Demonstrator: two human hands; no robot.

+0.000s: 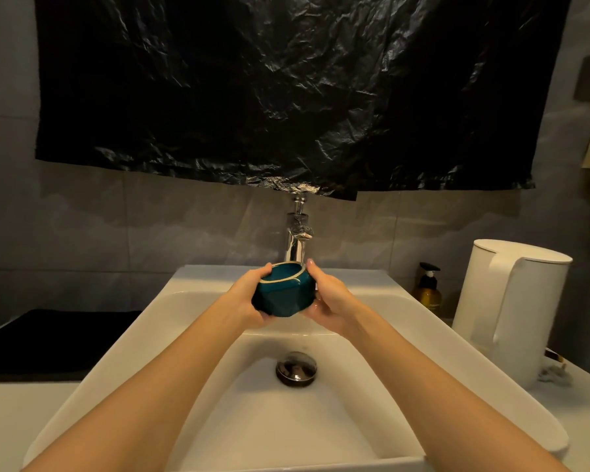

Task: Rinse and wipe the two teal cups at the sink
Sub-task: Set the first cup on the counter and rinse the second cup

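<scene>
One teal faceted ceramic cup (281, 294) is held in the air above the back half of the white rectangular sink (123, 352), just before the single chrome faucet (297, 243). It tilts slightly, mouth up and away. The left hand (244, 303) wraps its left side and the right hand (331, 306) its right, both gripping it. One dark round drain stopper (296, 369) lies below. At the counter's right edge stand one white kettle (511, 311) and one amber pump bottle (428, 291).

The white counter (14, 420) bears a sink (123, 352), kettle (511, 315), soap bottle (428, 291) and black mat (48, 342).
</scene>
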